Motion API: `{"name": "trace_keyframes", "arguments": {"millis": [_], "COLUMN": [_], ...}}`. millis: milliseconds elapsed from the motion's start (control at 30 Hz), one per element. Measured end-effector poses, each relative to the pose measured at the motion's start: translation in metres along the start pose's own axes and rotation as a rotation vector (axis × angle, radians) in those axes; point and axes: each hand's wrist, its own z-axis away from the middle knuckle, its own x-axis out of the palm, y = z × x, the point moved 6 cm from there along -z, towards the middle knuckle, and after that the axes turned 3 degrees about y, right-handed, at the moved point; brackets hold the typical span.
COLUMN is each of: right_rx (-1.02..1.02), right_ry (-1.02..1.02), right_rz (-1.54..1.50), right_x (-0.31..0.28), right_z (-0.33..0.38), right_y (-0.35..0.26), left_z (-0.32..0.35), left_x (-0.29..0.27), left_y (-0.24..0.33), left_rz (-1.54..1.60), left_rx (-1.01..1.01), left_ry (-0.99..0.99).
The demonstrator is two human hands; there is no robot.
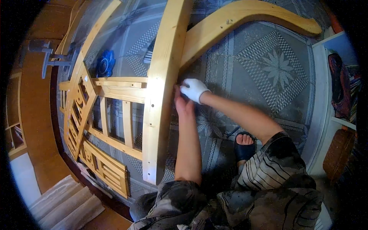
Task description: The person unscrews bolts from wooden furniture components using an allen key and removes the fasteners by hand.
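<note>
A thick pale wooden beam (163, 80) runs lengthwise in front of me, with small dark holes along its face. A curved wooden piece (230, 19) meets its right side and bends away to the far right; metal pegs stick out of it. My right hand (194, 91), in a white glove, is closed with its fingers curled near that joint. My bare left hand (184, 106) reaches up close beside the beam's right side and touches or nearly touches the glove. Its fingertips are partly hidden. Anything between the hands is too small or hidden to make out.
Wooden slats (127, 122) join the beam to a lattice frame (82, 103) on the left. A blue object (106, 63) lies on the patterned floor (268, 65) beyond. White shelves (326, 88) with bags stand at right. My sandalled foot (244, 145) is near the right forearm.
</note>
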Motion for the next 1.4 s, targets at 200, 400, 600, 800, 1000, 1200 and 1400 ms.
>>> {"name": "trace_keyframes", "arguments": {"millis": [200,400,600,800,1000,1200,1400], "right_rx": [0.331,0.395,0.004,0.39,0.029,0.326,0.356], "right_ry": [-0.297,-0.285,0.021,-0.319,-0.018,-0.315,-0.263], "right_rz": [-0.38,-0.377,-0.025,-0.431,-0.163,-0.42,-0.372], "right_x": [0.008,0.01,-0.005,0.014,0.009,0.019,0.01], "right_z": [0.006,0.004,0.0,0.002,-0.009,0.0,-0.001], "right_y": [0.01,0.015,0.004,0.02,0.014,0.02,0.012], "left_z": [-0.012,-0.007,-0.009,-0.014,0.001,-0.01,-0.007], "left_x": [-0.013,-0.004,-0.005,-0.013,0.003,-0.004,-0.009], "left_y": [0.005,0.002,-0.003,0.004,0.001,0.002,0.003], "left_rz": [-0.062,0.007,-0.001,-0.096,0.007,-0.047,-0.054], "left_rx": [0.104,0.041,-0.033,0.102,0.038,0.03,0.036], "left_ry": [-0.01,-0.179,-0.022,-0.06,-0.161,-0.064,-0.118]}}
